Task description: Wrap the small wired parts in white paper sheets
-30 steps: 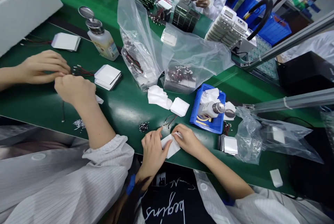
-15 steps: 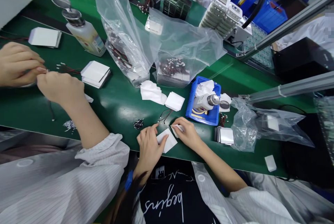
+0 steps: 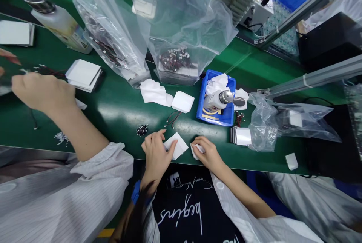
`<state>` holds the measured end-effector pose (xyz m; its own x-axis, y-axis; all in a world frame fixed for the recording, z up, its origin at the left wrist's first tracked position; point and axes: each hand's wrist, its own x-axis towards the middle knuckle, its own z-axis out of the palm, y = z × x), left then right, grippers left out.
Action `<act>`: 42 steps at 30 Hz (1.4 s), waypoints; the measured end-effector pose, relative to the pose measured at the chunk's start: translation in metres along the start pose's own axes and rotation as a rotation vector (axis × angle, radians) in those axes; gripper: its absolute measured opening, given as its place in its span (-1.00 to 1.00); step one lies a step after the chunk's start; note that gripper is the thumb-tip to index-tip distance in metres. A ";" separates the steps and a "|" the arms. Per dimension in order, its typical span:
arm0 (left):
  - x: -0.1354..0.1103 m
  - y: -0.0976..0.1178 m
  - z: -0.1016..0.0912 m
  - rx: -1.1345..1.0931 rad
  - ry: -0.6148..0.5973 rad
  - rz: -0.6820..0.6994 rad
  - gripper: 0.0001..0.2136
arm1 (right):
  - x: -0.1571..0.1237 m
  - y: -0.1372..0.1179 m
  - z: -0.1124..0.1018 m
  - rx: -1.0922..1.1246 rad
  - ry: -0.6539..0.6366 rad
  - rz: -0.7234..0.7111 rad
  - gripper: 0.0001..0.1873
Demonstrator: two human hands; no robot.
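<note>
A flat white panel [image 3: 177,147] lies on the green bench near its front edge. My left hand [image 3: 156,145] grips its left side, with the thumb on the top face and the fingers at the far left edge. Just right of the panel, apart from it, my right hand [image 3: 207,151] pinches a crumpled white wipe [image 3: 197,151]. A small heap of tiny black pieces [image 3: 141,130] lies beyond my left hand. Behind the panel sits another white panel stack [image 3: 183,102] with thin dark wires [image 3: 172,118] toward me.
A blue bin [image 3: 200,109] holds a pump bottle [image 3: 216,100] and wipes. To its right stand upright panels [image 3: 242,136] and clear plastic bags [image 3: 264,131]. Large open bags [image 3: 181,28] stand behind. At left, a co-worker's forearm [image 3: 76,129] reaches over the bench near a white stack [image 3: 83,73].
My right hand with the wipe has moved off the panel's edge to the right. My left hand keeps its hold. The co-worker's hands have parted, and the view has shifted.
</note>
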<state>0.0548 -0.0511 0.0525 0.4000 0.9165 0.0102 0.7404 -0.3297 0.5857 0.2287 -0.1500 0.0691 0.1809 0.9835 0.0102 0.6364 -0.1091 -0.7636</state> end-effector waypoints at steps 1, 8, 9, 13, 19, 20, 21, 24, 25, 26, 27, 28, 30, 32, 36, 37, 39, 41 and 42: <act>0.000 0.000 0.000 0.000 0.000 0.001 -0.60 | 0.000 0.000 0.000 0.023 0.007 0.010 -0.89; -0.002 -0.006 0.002 -0.035 0.001 0.014 -0.64 | 0.004 0.005 -0.001 -0.025 0.045 -0.025 -0.89; -0.003 -0.008 0.000 -0.070 0.009 0.026 -0.68 | 0.005 0.007 -0.003 0.019 0.084 -0.003 -0.90; -0.011 -0.012 -0.009 -0.161 -0.018 0.186 -0.72 | 0.010 0.016 -0.007 0.105 0.159 0.024 -0.93; -0.047 -0.010 -0.004 0.211 -0.172 0.529 -0.48 | 0.009 0.020 0.003 0.059 0.307 -0.012 -0.94; -0.053 -0.011 -0.002 0.221 -0.144 0.548 -0.52 | 0.008 0.021 0.005 0.058 0.317 -0.024 -0.94; -0.058 -0.014 0.000 0.207 -0.104 0.571 -0.57 | 0.007 0.022 0.005 0.058 0.319 -0.035 -0.94; -0.067 -0.021 0.002 0.086 0.012 0.610 -0.68 | 0.005 0.025 0.005 0.075 0.313 -0.047 -0.94; -0.067 -0.022 0.002 0.032 0.035 0.598 -0.69 | 0.004 0.026 0.005 0.085 0.309 -0.049 -0.94; -0.066 -0.022 0.002 -0.026 0.048 0.576 -0.70 | 0.004 0.027 0.004 0.095 0.305 -0.054 -0.94; -0.065 -0.020 0.002 -0.090 0.062 0.543 -0.71 | 0.003 0.028 0.004 0.104 0.301 -0.063 -0.93; -0.062 -0.018 0.002 -0.162 0.085 0.502 -0.72 | 0.003 0.029 0.003 0.114 0.297 -0.075 -0.93; -0.052 -0.009 0.001 -0.307 0.134 0.408 -0.75 | 0.003 0.029 0.002 0.129 0.291 -0.098 -0.92; -0.038 0.003 -0.001 -0.404 0.178 0.298 -0.75 | 0.003 0.030 0.002 0.146 0.282 -0.111 -0.92; 0.010 0.031 -0.004 -0.402 0.332 0.268 -0.72 | 0.004 0.030 0.001 0.177 0.261 -0.124 -0.91; 0.025 0.038 -0.003 -0.362 0.354 0.319 -0.69 | 0.004 0.030 0.000 0.182 0.255 -0.128 -0.91; 0.055 0.049 0.005 -0.212 0.323 0.399 -0.62 | 0.004 0.029 0.000 0.189 0.249 -0.137 -0.90; 0.079 0.054 0.017 0.025 0.194 0.391 -0.59 | 0.005 0.029 -0.001 0.192 0.255 -0.147 -0.89; 0.088 0.055 0.023 0.119 0.119 0.372 -0.58 | 0.004 0.030 -0.001 0.191 0.261 -0.151 -0.88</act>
<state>0.1429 0.0061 0.0666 0.5920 0.7474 0.3016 0.6173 -0.6611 0.4264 0.2490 -0.1490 0.0471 0.2967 0.9135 0.2783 0.5234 0.0882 -0.8475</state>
